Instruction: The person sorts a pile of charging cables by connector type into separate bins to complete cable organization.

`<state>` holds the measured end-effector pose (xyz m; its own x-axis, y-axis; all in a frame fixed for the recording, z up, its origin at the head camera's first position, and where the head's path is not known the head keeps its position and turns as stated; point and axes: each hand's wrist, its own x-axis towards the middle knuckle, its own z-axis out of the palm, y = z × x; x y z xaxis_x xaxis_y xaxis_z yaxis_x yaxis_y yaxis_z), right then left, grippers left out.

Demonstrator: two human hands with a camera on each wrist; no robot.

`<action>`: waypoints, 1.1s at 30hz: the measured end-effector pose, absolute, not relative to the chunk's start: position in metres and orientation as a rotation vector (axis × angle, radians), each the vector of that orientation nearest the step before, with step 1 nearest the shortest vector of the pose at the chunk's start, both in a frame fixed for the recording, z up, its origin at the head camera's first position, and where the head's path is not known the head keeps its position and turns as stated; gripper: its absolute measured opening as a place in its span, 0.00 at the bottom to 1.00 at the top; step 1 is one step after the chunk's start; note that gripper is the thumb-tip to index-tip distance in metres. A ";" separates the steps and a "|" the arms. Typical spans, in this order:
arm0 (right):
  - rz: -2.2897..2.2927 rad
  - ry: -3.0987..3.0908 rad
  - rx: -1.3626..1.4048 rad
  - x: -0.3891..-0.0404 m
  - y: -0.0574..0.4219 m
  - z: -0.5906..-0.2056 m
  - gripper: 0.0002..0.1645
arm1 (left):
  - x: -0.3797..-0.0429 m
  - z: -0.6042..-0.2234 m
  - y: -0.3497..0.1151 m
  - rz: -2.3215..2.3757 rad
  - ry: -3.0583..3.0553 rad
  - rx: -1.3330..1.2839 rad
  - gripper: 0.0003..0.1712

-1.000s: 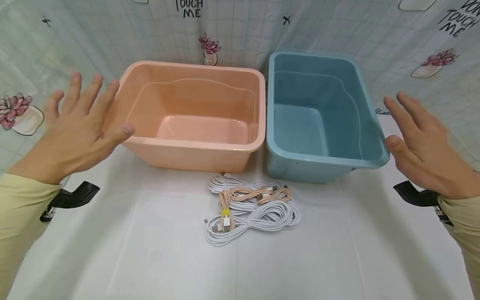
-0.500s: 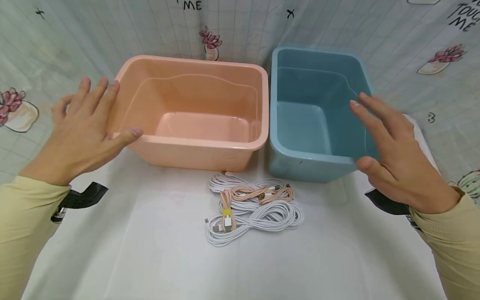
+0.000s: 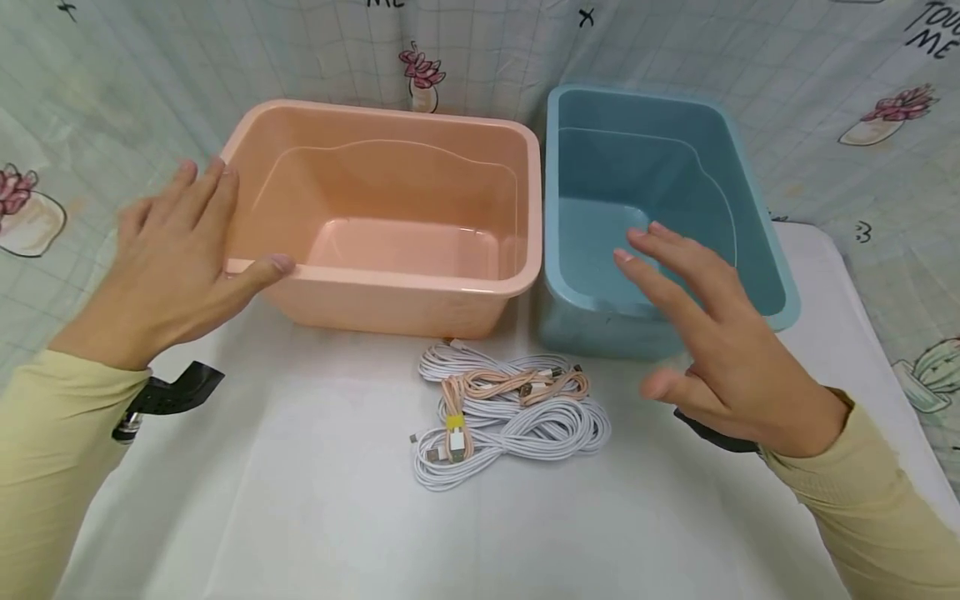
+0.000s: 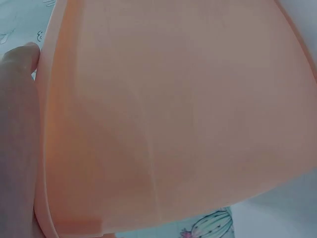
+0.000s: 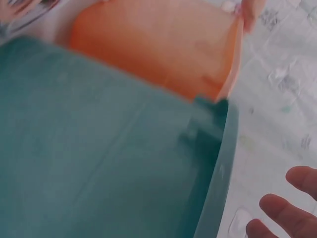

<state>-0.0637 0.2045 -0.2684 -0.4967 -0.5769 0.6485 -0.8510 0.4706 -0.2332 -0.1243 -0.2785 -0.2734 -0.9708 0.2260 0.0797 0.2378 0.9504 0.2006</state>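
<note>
My left hand [image 3: 168, 262] rests on the left rim of a peach plastic tub [image 3: 390, 307], fingers straight and thumb along the front corner. In the left wrist view, part of that hand [image 4: 17, 124] lies against the tub's rim. My right hand [image 3: 723, 350] hovers with spread fingers over the front right of a blue plastic tub [image 3: 592, 333], holding nothing. Before the tubs lies a pile of coiled white charging cables [image 3: 551, 429] with peach charging cables [image 3: 487, 385] on top. A yellow band [image 3: 454, 422] wraps one peach bundle.
Both tubs stand side by side on a white-covered table [image 3: 360, 525]. Behind them hangs a patterned curtain [image 3: 487, 58] with plant drawings. A black strap [image 3: 176, 392] sticks out at my left wrist. The table's right edge runs beyond the blue tub.
My right hand has moved left, from beside the blue tub to over its front edge. My left hand has shifted slightly right onto the peach tub's rim. The cables lie unmoved.
</note>
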 end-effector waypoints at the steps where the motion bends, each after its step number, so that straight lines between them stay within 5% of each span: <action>1: 0.748 -2.226 1.201 -0.063 0.200 -0.269 0.53 | -0.125 -0.274 -0.279 -0.317 -3.048 -0.365 0.59; 33: 0.677 -2.265 1.553 -0.051 0.098 -0.346 0.36 | -0.122 -0.281 -0.278 -0.378 -2.996 -0.404 0.61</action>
